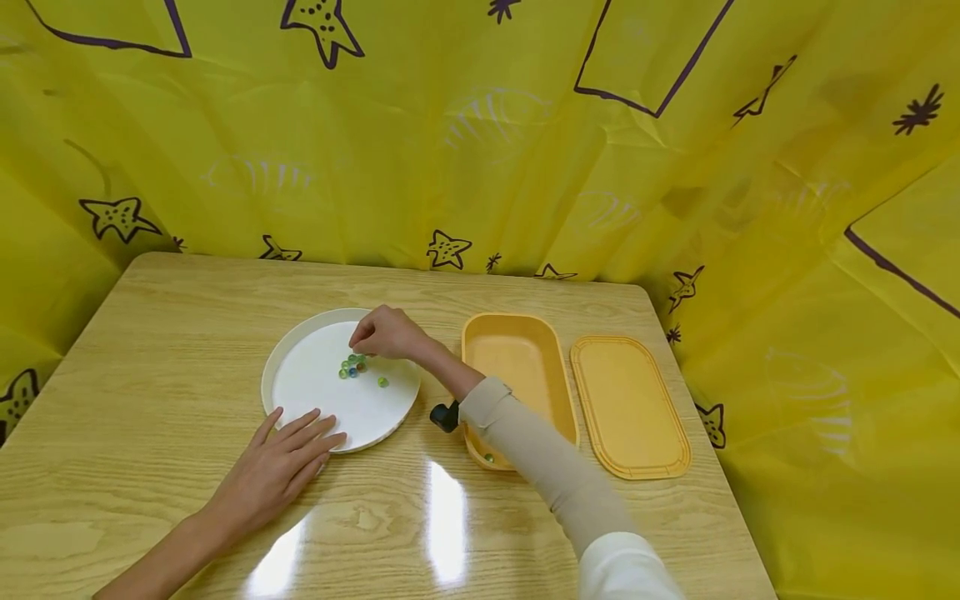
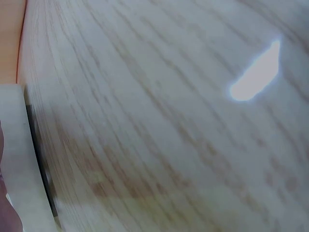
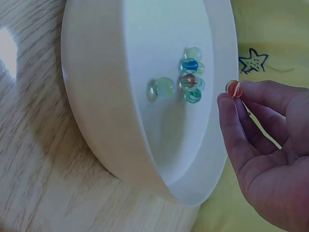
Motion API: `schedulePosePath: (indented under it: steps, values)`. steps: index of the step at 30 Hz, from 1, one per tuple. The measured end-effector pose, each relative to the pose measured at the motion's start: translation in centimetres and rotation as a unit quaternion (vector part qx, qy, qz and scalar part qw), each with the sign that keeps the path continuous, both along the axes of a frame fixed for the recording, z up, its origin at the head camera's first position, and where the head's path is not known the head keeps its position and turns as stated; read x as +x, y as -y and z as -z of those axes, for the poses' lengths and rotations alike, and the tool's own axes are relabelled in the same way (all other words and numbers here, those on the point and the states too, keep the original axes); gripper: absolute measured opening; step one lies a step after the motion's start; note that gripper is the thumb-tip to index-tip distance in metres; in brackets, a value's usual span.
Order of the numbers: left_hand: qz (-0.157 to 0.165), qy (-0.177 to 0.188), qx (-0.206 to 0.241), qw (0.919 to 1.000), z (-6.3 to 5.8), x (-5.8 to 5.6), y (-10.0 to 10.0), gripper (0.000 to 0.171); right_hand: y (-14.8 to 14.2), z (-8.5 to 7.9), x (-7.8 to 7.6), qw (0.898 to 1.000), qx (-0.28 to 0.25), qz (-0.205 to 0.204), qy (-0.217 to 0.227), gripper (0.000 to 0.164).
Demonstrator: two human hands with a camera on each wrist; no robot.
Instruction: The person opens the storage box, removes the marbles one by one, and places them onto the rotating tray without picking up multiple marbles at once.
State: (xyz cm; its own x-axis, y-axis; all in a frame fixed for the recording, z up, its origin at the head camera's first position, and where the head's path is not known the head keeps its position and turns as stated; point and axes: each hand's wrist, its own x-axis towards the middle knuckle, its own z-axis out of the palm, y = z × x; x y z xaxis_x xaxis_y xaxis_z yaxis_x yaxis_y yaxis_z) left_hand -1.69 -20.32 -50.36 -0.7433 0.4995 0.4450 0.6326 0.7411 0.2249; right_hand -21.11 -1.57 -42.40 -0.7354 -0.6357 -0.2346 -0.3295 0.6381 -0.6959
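Between thumb and fingertip my right hand (image 3: 270,135) pinches a red-and-white glass marble (image 3: 234,89). In the head view this right hand (image 1: 392,332) is over the far right part of a round white tray (image 1: 315,400). Several glass marbles (image 1: 351,367), green, blue and reddish, lie clustered on the tray just below the fingers. A single green marble (image 1: 383,382) sits apart from them, nearer the tray's right side. My left hand (image 1: 281,454) rests at the tray's near left rim with its fingers spread and straight, their tips over the tray.
Right of the tray stands a yellow rectangular container (image 1: 517,350), partly behind my right forearm, with a green marble (image 1: 489,457) at its near end. Its flat yellow lid (image 1: 630,408) lies farther right on the wooden table (image 1: 187,333). A yellow patterned curtain (image 1: 420,150) surrounds the table.
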Motion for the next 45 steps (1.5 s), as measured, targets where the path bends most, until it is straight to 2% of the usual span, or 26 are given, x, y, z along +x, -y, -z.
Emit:
schedulePosePath:
  steps: [7, 25, 38, 45]
  values:
    - [0.002, 0.004, 0.001, 1.0, 0.0, 0.0, 0.0, 0.041, 0.8, 0.8, -0.1, 0.999, 0.026, -0.017, -0.029, 0.011]
    - [0.001, 0.004, 0.002, 1.0, -0.1, 0.0, 0.0, 0.043, 1.4, 1.2, 0.7, 0.994, 0.082, -0.032, -0.069, 0.012]
    - [-0.001, 0.005, 0.002, 1.0, -0.2, 0.0, -0.1, 0.041, 1.9, 1.7, 1.1, 0.993, 0.083, -0.033, -0.077, 0.011]
    - [-0.002, 0.004, 0.003, 1.0, -0.1, 0.0, 0.0, 0.042, 1.6, 1.3, 1.1, 0.994, 0.075, -0.028, -0.074, 0.011]
